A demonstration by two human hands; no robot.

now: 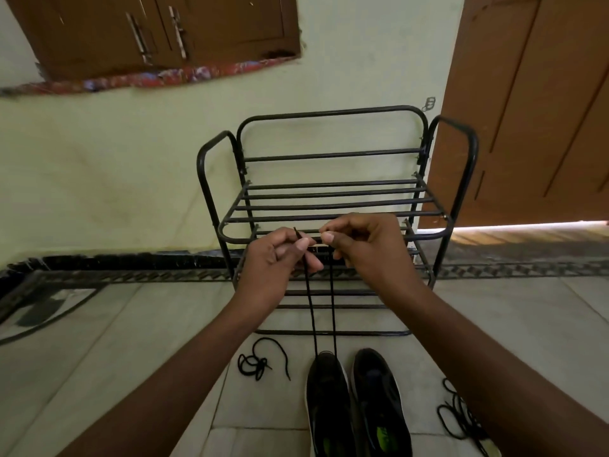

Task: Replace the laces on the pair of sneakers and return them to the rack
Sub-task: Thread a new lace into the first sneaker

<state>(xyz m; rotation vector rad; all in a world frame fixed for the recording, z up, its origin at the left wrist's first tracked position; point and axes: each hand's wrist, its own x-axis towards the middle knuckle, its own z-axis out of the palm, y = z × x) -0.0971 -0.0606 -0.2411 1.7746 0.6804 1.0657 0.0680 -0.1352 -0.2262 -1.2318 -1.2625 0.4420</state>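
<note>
While both hands are raised at mid-frame in front of the rack, the lace runs from them as two near-parallel strands straight down the frame to the toe end of the left sneaker, at lower centre. The left hand pinches one strand between thumb and forefinger, with the tip of that strand standing up and to the left above the pinch. The right hand pinches the other strand likewise; its remaining fingers are curled in.

The two pinches sit close together, side by side, at about the same height in the frame. Both strands appear taut. Their long axis is vertical in the frame, leaning slightly inward at the bottom where they meet the shoe.

Both sneakers lie on the floor directly below the hands, touching or nearly so, long axes vertical in the frame, toes toward the rack. The right sneaker shows no lace that can be made out. Neither hand is clearly nearer the laced shoe; the left hand is marginally lower.

A loose lace lies coiled left of the sneakers, and another bundle of lace lies at lower right.

Judgement: the ends are being evened after the first eyelet pair; the next threading calls for the hands to descend along the strands.
</note>
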